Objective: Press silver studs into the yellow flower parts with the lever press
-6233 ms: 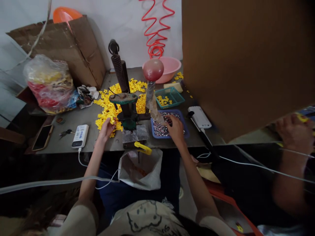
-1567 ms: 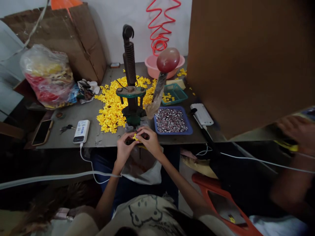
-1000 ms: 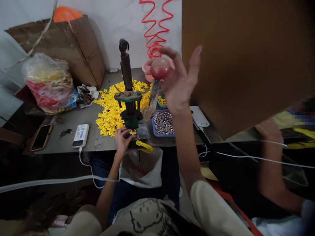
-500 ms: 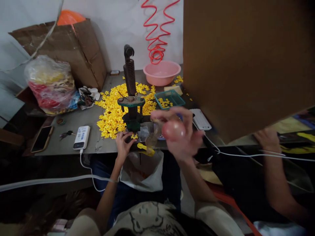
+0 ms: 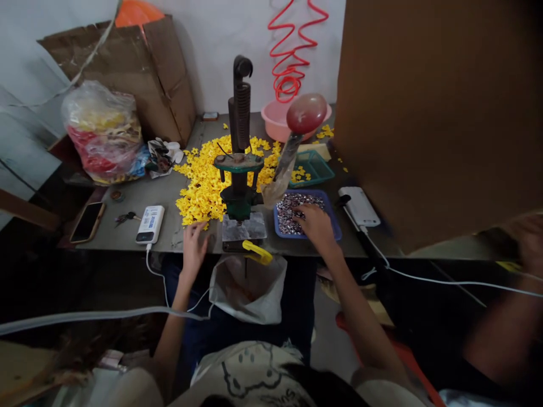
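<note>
My left hand (image 5: 195, 250) is at the near edge of a heap of small yellow flower-shaped pieces (image 5: 201, 186), its thumb apart from the fingers and the fingertips by the pieces. Over a blue tray (image 5: 337, 226) of small shiny metal parts (image 5: 292, 206), my right hand (image 5: 316, 225) has its fingertips bunched among the parts; whatever they pinch is hidden. Between my hands stands a green hand press (image 5: 238, 206) with a coil spring. Its lever ends in a red ball knob (image 5: 307, 113), raised high. A plate (image 5: 244, 227) lies under the press head, with a yellow handle-like piece (image 5: 257, 252) in front.
A white open bag (image 5: 250, 305) hangs at my lap. Behind are a green basket (image 5: 324, 169) and a pink basin (image 5: 274, 121). A power bank (image 5: 149, 224) and phone (image 5: 87, 222) lie left. A large cardboard panel (image 5: 424, 124) blocks the right; a co-worker's arm (image 5: 504, 333) shows there.
My right hand has let go of the lever knob and moved down to the metal parts; the lever has swung up. My left hand has moved left from the press to the yellow heap.
</note>
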`<action>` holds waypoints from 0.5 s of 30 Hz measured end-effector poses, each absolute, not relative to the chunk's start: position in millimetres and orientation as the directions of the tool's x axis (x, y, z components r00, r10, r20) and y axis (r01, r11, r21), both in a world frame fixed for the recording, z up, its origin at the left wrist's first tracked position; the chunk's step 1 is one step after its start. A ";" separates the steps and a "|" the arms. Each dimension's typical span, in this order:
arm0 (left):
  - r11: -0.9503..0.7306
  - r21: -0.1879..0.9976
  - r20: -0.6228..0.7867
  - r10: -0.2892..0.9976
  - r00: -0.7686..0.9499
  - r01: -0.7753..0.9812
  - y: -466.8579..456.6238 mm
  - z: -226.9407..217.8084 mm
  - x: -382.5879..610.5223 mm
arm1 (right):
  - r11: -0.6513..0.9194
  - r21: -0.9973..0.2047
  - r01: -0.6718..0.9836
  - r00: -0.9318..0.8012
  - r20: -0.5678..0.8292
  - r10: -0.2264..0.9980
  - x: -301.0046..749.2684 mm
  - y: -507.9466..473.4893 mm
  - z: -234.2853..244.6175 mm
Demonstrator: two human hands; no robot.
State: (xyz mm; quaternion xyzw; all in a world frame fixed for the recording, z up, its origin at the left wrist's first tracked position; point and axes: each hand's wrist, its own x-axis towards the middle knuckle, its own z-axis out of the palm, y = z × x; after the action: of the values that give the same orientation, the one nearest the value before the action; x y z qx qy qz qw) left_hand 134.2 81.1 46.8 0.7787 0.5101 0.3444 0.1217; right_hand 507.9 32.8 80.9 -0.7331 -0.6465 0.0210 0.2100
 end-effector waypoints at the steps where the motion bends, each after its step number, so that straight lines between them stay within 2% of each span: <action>1: -0.449 0.505 0.416 0.875 0.247 0.737 95.0 47.9 129.7 | -0.082 -0.326 0.942 0.166 0.239 0.957 507.4 33.2 82.8; 3: -0.460 0.468 0.399 0.872 0.284 0.755 114.2 46.3 122.6 | -0.100 -0.311 0.945 0.176 0.226 0.958 507.4 33.1 85.6; 7: -0.514 0.470 0.406 0.848 0.341 0.718 117.3 37.4 115.3 | -0.141 -0.327 0.934 0.213 0.193 0.958 509.5 29.5 88.6; 15: -0.467 0.505 0.392 0.873 0.289 0.726 100.2 38.0 108.0 | -0.160 -0.326 0.932 0.245 0.243 0.939 516.6 25.1 85.5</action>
State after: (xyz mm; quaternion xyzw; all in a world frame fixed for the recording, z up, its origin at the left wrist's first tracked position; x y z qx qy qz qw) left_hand 108.0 100.2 38.0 0.7947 0.5031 0.3196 0.1152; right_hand 516.6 25.1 85.5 -0.7614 -0.6142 0.0080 0.2074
